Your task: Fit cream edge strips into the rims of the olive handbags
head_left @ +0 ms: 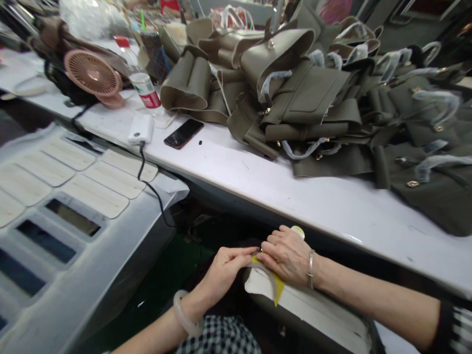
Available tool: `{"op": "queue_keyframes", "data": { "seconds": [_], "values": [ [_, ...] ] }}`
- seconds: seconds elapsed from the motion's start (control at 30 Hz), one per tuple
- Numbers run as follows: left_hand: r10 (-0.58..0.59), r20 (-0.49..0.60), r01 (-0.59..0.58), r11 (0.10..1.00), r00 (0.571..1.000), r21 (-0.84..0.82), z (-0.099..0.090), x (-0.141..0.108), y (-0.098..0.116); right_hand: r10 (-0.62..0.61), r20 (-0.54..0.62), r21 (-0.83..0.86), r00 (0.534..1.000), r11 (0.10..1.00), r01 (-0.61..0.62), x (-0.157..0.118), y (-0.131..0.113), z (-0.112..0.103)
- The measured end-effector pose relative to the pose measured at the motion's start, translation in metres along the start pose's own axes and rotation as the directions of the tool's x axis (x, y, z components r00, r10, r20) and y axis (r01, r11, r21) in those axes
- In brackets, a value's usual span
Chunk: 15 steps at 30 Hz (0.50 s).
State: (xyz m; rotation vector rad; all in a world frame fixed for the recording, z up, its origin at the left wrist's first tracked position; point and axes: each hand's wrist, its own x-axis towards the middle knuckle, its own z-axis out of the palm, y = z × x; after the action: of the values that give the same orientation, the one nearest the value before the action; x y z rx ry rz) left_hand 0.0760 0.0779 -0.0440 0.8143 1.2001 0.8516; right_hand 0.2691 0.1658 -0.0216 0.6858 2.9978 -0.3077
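Note:
A dark bag (374,339) with a long pale panel (313,307) lies at my lap, below the table edge. Over the panel's left end hangs a thin yellow strip (279,289), pointed at its lower end. My left hand (230,268) pinches at the strip's upper left edge, thumb and forefinger stretched toward the right hand. My right hand (285,253) is curled over the strip from above, fingertips close to the left ones. A round white and yellow piece (298,231) shows behind its knuckles, partly hidden. What lies beneath the right fingers is covered.
On the white table (258,172) lie a phone (184,133), a white power bank (140,129) with a black cable, a bottle (145,91) and a pink fan (93,73). Olive bags (306,93) are heaped behind. At left, a grey slotted surface (110,250) carries pale panels (98,194).

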Motion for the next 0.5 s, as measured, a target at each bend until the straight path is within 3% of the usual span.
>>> {"op": "queue_keyframes", "data": {
  "seconds": [0.13,0.27,0.5],
  "values": [
    [-0.070,0.031,0.072,0.995,0.997,-0.063,-0.003,0.007,0.002,0.007,0.010,-0.008,1.000,1.000,-0.007,-0.005,0.000,0.001],
    [-0.062,0.075,0.066,0.997,0.995,-0.047,-0.007,0.009,0.001,0.025,0.035,0.011,0.999,1.000,-0.025,-0.012,0.001,-0.001],
    [-0.033,0.155,0.044,0.997,0.987,-0.067,-0.011,0.008,0.005,0.261,0.064,0.186,0.963,0.945,-0.268,-0.038,0.010,-0.006]
  ]
}}
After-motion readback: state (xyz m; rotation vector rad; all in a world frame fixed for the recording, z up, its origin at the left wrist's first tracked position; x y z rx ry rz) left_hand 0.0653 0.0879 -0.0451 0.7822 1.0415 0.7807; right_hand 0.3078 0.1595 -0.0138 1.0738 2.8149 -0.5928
